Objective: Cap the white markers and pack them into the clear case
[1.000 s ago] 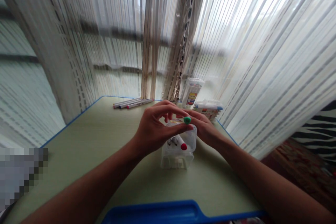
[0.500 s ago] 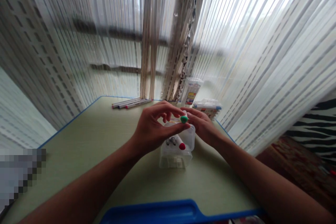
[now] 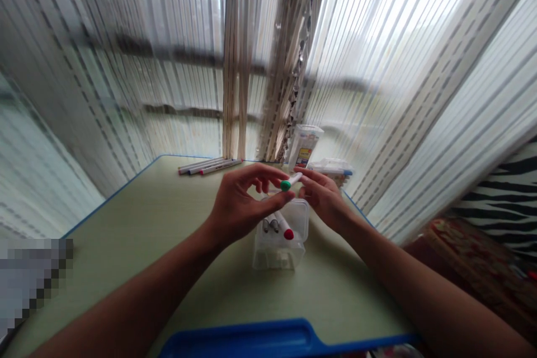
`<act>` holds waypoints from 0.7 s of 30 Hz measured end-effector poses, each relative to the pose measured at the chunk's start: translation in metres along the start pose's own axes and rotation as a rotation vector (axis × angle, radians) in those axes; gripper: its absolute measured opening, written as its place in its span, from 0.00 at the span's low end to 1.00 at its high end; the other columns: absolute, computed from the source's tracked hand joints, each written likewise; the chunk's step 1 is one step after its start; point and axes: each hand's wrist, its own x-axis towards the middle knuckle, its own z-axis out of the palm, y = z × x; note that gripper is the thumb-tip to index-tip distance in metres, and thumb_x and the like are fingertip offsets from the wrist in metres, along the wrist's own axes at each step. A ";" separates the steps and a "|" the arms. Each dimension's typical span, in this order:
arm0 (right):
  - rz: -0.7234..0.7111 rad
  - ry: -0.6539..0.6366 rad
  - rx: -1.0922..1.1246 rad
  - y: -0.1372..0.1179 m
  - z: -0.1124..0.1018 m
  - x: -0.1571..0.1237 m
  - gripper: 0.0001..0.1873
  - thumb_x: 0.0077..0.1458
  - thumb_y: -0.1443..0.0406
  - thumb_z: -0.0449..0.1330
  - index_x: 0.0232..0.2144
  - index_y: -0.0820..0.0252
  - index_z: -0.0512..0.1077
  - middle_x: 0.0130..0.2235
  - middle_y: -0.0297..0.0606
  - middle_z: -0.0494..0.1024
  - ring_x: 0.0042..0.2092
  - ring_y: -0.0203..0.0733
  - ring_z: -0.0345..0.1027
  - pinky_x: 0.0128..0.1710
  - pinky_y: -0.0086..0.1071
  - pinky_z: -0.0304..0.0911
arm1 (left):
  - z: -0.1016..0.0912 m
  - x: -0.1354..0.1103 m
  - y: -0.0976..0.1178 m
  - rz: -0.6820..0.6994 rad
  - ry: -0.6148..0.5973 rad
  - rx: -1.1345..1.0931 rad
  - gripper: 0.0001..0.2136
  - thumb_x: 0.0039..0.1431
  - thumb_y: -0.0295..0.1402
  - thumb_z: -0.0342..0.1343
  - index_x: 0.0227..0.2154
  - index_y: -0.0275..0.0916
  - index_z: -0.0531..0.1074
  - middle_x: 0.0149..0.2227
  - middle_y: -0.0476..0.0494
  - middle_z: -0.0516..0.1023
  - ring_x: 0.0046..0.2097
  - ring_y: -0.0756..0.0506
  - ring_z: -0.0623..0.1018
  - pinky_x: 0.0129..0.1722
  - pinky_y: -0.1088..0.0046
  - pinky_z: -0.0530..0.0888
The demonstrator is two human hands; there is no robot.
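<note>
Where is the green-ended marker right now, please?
In the head view, just right of centre, the green-ended marker is held in the left hand, above the clear plastic box, its white end by the right hand's fingertips.

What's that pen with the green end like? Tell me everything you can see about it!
The pen has a smooth white barrel, plastic by its look, and a rounded green end. It's held up above the clear box, slanting, with the green end nearer us and to the left. The left hand has it between thumb and finger; the right hand is at its far end, which is hard to make out.
</note>
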 end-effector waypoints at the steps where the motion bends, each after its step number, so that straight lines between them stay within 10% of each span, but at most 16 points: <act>1: -0.029 0.019 -0.003 -0.001 0.000 0.000 0.20 0.44 0.59 0.74 0.41 0.58 0.80 0.32 0.33 0.80 0.20 0.28 0.64 0.17 0.25 0.57 | -0.001 0.001 -0.001 -0.012 0.022 0.002 0.11 0.48 0.29 0.71 0.35 0.38 0.81 0.30 0.48 0.79 0.30 0.51 0.72 0.31 0.74 0.70; 11: -0.253 0.112 -0.053 -0.006 -0.002 0.002 0.16 0.46 0.61 0.74 0.38 0.57 0.79 0.27 0.29 0.76 0.18 0.27 0.60 0.15 0.25 0.54 | -0.025 0.012 -0.036 -0.245 0.174 0.008 0.14 0.47 0.34 0.70 0.38 0.36 0.79 0.32 0.46 0.80 0.29 0.52 0.74 0.27 0.77 0.69; 21: -0.291 0.093 -0.083 -0.011 0.002 -0.003 0.18 0.44 0.62 0.75 0.39 0.57 0.81 0.29 0.30 0.76 0.19 0.28 0.62 0.15 0.26 0.56 | -0.036 0.011 -0.058 -0.185 0.135 0.340 0.15 0.51 0.40 0.68 0.37 0.35 0.80 0.28 0.48 0.77 0.27 0.50 0.72 0.26 0.75 0.69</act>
